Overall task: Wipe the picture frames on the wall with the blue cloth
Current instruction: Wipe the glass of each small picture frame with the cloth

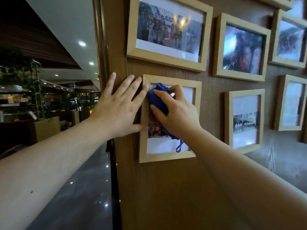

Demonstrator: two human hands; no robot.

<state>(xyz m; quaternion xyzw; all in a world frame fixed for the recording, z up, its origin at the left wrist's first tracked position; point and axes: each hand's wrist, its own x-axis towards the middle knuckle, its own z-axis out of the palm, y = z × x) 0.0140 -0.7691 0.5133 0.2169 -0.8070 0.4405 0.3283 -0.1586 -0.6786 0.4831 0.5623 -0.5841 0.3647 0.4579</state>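
A light wooden picture frame (167,157) hangs low on the brown wooden wall. My right hand (178,112) presses a bunched blue cloth (157,98) against the upper left of its glass; a blue loop of the cloth (179,146) dangles below my wrist. My left hand (118,107) lies flat with fingers spread on the wall and on the frame's left edge, fingertips touching the wood beside the cloth. Most of the photo behind the glass is hidden by my right hand.
More wooden frames hang around: a large one above (166,61), one upper right (239,77), one lower right (243,147), and others at the far right (289,103). The wall ends at a corner post (103,47); left of it lies a dim hall with plants and a glossy floor.
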